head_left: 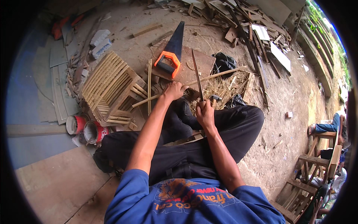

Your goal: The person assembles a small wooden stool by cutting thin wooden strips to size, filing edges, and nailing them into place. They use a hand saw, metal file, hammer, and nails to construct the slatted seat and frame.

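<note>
Mid-frame, left hand (173, 90) is clamping a pale strip (223, 73) (ends jutting past its fingers), right hand (206, 112) is gripping a long blade (197, 74).

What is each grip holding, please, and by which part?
The left grip holds a thin pale strip partway along its length; the right grip holds a long, dark blade at its near end, any handle hidden.

Pass: right, over ground (268, 138) | Left: slatted frame (108, 80) | Ahead: long strip (223, 74) crosswise
</note>
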Available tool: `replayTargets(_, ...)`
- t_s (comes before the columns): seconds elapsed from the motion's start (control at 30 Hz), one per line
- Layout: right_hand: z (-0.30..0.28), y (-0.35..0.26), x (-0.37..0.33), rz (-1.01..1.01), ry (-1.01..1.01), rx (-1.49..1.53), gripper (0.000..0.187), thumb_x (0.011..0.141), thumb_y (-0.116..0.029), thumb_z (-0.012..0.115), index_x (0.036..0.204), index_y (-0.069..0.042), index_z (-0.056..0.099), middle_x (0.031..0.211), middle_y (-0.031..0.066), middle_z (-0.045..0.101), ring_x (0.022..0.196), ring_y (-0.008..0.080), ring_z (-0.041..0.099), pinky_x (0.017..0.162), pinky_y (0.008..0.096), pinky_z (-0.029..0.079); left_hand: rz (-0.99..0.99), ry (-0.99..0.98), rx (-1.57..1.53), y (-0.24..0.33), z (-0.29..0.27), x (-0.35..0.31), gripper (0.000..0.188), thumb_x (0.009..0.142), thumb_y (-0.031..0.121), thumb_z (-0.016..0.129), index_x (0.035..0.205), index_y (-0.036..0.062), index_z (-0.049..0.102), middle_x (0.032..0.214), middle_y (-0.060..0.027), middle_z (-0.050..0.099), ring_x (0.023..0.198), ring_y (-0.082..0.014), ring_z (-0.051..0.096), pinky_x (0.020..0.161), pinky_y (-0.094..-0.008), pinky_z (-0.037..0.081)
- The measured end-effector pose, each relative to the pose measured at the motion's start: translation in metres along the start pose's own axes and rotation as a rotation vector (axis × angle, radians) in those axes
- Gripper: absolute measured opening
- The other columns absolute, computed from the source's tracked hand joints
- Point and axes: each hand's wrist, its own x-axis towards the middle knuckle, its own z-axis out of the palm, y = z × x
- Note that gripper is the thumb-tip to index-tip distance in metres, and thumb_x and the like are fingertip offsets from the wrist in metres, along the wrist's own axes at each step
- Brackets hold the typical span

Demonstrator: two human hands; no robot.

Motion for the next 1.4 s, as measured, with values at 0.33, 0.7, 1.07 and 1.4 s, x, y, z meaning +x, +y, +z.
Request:
replayTargets(0.33, 0.000, 0.001, -0.001, 0.050, -0.015, 0.033, 0.026, 0.089, -0.009, 0.065, 0.110, 0.002, 0.055, 0.078, 0.0260, 0.065, 0.075, 0.0451, 0.067, 0.064, 0.0464, 0.051, 0.042, 0.231, -0.109, 0.007, 0.010, -0.013, 0.037, 0.096, 0.031, 0.064, 0.087, -0.0046, 0.067, 0.087, -0.0262, 0.068, 0.086, -0.0473, 0.065, 0.075, -0.0539, 0.050)
replayTargets(0.7, 0.003, 0.012, -0.004, 0.035, -0.048, -0.031, 0.026, 0.089, -0.008, 0.064, 0.110, 0.000, 0.051, 0.076, 0.0276, 0.062, 0.076, 0.0510, 0.062, 0.063, 0.0514, 0.049, 0.098, 0.305, 0.101, 0.029, 0.005, -0.018, 0.026, 0.094, 0.028, 0.065, 0.082, 0.0045, 0.065, 0.081, -0.0164, 0.067, 0.080, -0.0372, 0.068, 0.071, -0.0458, 0.054)
replayTargets(1.07, 0.006, 0.011, -0.004, 0.044, -0.101, -0.076, 0.025, 0.090, -0.010, 0.063, 0.110, 0.000, 0.052, 0.079, 0.0291, 0.063, 0.076, 0.0506, 0.063, 0.064, 0.0551, 0.049, 0.150, 0.368, 0.127, 0.011, 0.027, -0.025, 0.019, 0.093, 0.023, 0.065, 0.083, 0.0064, 0.063, 0.082, -0.0141, 0.066, 0.083, -0.0348, 0.067, 0.074, -0.0448, 0.054)
replayTargets(1.4, 0.008, 0.008, -0.004, 0.015, -0.091, -0.097, 0.022, 0.090, -0.008, 0.063, 0.105, 0.001, 0.051, 0.078, 0.0296, 0.062, 0.076, 0.0505, 0.063, 0.063, 0.0547, 0.048, 0.141, 0.359, 0.094, 0.014, 0.024, -0.027, 0.017, 0.093, 0.019, 0.067, 0.086, 0.0038, 0.063, 0.083, -0.0162, 0.065, 0.084, -0.0372, 0.066, 0.073, -0.0460, 0.054)
